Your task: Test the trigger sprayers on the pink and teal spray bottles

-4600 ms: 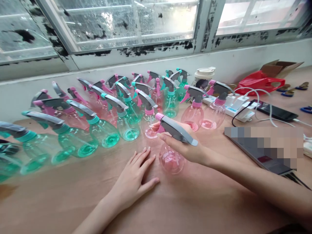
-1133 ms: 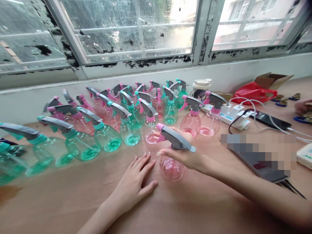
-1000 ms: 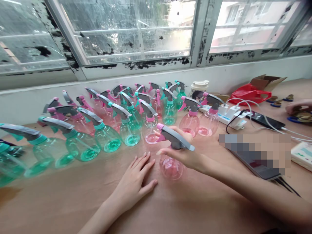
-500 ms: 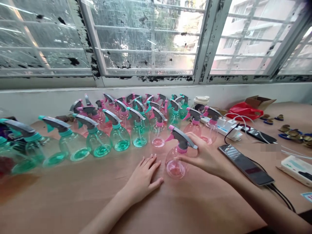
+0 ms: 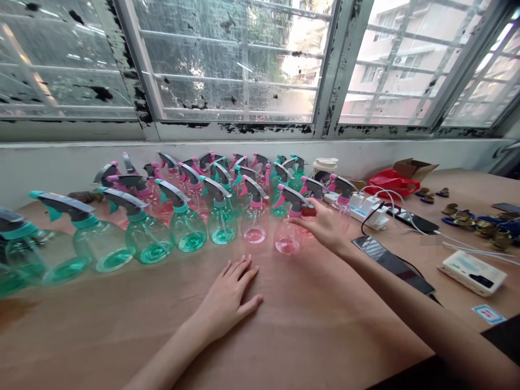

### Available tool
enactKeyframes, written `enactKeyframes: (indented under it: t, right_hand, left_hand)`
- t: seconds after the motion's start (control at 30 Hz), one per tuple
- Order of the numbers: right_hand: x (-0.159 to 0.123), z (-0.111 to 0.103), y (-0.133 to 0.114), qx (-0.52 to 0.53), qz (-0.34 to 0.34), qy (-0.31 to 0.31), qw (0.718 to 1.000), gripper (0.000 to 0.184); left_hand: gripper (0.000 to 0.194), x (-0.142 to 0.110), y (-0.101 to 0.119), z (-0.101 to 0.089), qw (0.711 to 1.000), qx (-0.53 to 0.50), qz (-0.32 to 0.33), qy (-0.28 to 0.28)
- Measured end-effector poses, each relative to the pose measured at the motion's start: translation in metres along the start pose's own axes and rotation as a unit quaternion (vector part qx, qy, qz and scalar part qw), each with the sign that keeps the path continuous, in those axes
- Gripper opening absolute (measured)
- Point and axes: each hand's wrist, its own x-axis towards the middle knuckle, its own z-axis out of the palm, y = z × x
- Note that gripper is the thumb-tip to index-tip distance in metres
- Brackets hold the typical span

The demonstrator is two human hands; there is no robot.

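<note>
The right hand (image 5: 323, 225) grips a pink bottle (image 5: 287, 239); the left hand (image 5: 231, 295) lies on the table (image 5: 280, 336), fingers apart, holding nothing.

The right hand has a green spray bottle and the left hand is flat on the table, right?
Not quite: the spray bottle in the right hand is pink, not green; the head view shows it. The left hand is flat on the table.

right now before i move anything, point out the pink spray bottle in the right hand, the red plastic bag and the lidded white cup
Held pink spray bottle (image 5: 287, 245): head view, on its clear pink body
Red plastic bag (image 5: 390, 184): head view, on its crumpled side
Lidded white cup (image 5: 326, 162): head view, on its lid
</note>
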Motion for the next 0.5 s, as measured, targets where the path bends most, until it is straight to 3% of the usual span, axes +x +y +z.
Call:
enactKeyframes:
  t: [0.27, 0.5]
  right_hand:
    - [0.018, 0.029, 0.015, -0.015, 0.003, 0.084, 0.996, 0.054]
    - [0.029, 0.039, 0.017, -0.025, 0.007, 0.099, 0.995, 0.059]
  left_hand:
    - [0.054, -0.001, -0.005, 0.004, 1.0, 0.001, 0.004, 0.009]
    - [0.051, 0.0, -0.006, 0.002, 1.0, 0.004, 0.013, 0.018]
